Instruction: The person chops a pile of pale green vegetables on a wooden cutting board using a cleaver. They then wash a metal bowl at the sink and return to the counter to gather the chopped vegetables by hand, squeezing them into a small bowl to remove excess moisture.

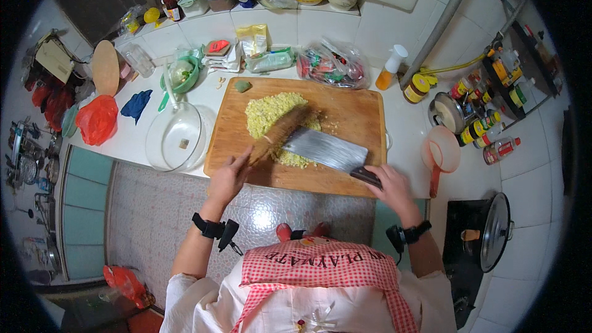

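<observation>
My left hand (pixel 229 179) grips the narrow end of a brown whisk-type brush (pixel 280 130), which looks blurred at its wide end. In my right hand (pixel 392 187) is the dark handle of a cleaver (pixel 329 149). The broad steel blade points left, its tip close to the brush. Both tools are over a wooden cutting board (pixel 356 111). A pile of finely chopped pale yellow-green food (pixel 270 110) lies on the board, partly hidden by brush and blade. Near the board's upper left corner lies a small green piece (pixel 243 86).
A clear glass bowl (pixel 159 141) stands left of the board, with a green basket (pixel 192 84) behind it. A plastic bag of packets (pixel 333 67) and a spray bottle (pixel 388 71) are behind the board. An orange strainer (pixel 455 150) lies right, above a lidded pan (pixel 497 236).
</observation>
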{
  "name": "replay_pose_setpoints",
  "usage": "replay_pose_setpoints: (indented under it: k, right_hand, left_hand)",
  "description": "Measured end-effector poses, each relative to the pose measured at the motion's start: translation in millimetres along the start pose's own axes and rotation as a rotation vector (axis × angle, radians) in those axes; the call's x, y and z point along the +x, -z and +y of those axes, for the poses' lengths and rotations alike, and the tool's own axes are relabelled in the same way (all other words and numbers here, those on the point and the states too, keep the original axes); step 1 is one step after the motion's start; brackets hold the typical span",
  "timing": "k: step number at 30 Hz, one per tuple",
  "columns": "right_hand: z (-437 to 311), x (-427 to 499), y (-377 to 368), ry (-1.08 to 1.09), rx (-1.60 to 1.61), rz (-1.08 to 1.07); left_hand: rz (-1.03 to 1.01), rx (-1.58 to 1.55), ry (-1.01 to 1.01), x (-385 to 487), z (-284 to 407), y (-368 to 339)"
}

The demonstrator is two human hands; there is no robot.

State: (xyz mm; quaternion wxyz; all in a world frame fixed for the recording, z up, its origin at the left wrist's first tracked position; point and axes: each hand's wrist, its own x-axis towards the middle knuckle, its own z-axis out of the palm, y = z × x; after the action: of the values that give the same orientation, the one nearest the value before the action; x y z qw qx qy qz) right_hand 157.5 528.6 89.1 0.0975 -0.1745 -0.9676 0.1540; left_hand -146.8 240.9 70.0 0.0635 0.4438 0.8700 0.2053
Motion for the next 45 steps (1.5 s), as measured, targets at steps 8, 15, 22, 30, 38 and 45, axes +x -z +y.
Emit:
replay_pose_setpoints:
  k: [8, 15, 22, 30, 38, 45]
  right_hand:
    - [20, -44, -47, -0.355, 0.459, 0.239]
    - [23, -67, -60, -0.57, 0.622, 0.224]
    - [32, -69, -66, -0.606, 0.669, 0.31]
    - [44, -78, -75, -0.606, 0.772, 0.391]
    - [56, -80, -69, -0.661, 0.773, 0.36]
    - [62, -67, -73, -0.604, 0.757, 0.388]
  left_hand:
    - [0.309, -0.164, 0.438, 23, -79, -51]
    - [0.136, 0.156, 0.202, 23, -62, -4]
    - [0.117, 0.374, 0.134, 94, -23, 12]
    - [-0.139, 0.492, 0.012, 161, 13, -26]
    - [-0.01, 0.473, -0.174, 137, 44, -1]
    - [-0.142, 0.469, -0.257, 162, 65, -32]
